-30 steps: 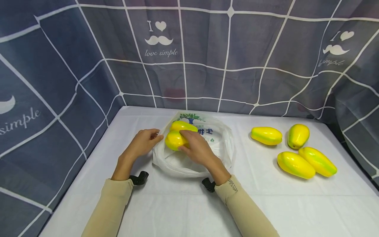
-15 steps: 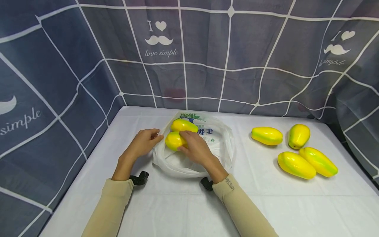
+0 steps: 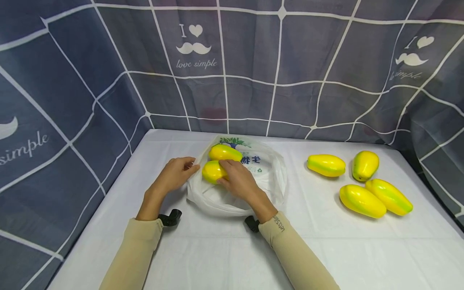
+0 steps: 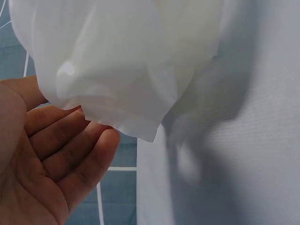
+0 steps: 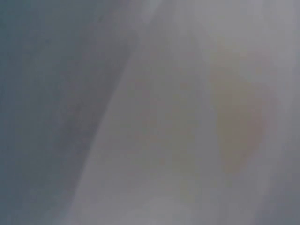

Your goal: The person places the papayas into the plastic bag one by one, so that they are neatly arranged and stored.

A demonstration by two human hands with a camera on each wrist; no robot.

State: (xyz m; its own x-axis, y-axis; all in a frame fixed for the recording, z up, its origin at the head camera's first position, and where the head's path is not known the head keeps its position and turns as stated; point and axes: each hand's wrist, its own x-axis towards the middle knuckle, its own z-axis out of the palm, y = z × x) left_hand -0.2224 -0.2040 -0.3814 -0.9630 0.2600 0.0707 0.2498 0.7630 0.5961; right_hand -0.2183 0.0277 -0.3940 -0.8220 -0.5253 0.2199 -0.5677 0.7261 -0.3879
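Observation:
A white plastic bag (image 3: 270, 181) lies with its mouth spread wide on the table. Two yellow papayas are inside it at the left: the far papaya (image 3: 222, 152) and the near papaya (image 3: 212, 172). My right hand (image 3: 239, 181) reaches into the bag and grips the near papaya, covering its right end. At the bag's left rim, my left hand (image 3: 175, 174) pinches the plastic with curled fingers. The left wrist view has that hand (image 4: 61, 150) against the bag's hanging edge (image 4: 122, 93). Through blurred white plastic (image 5: 140, 164), the right wrist view shows only a faint yellowish patch.
To the right, several more papayas lie on the white tablecloth (image 3: 311, 257): one papaya (image 3: 326, 165), another papaya (image 3: 365, 166), and a touching pair nearer the front. A dark checked curtain (image 3: 246, 100) hangs behind and along both sides of the table.
My right hand has shifted very slightly left with the near papaya, and a little more of the far papaya shows. The left hand has stayed at the bag's rim.

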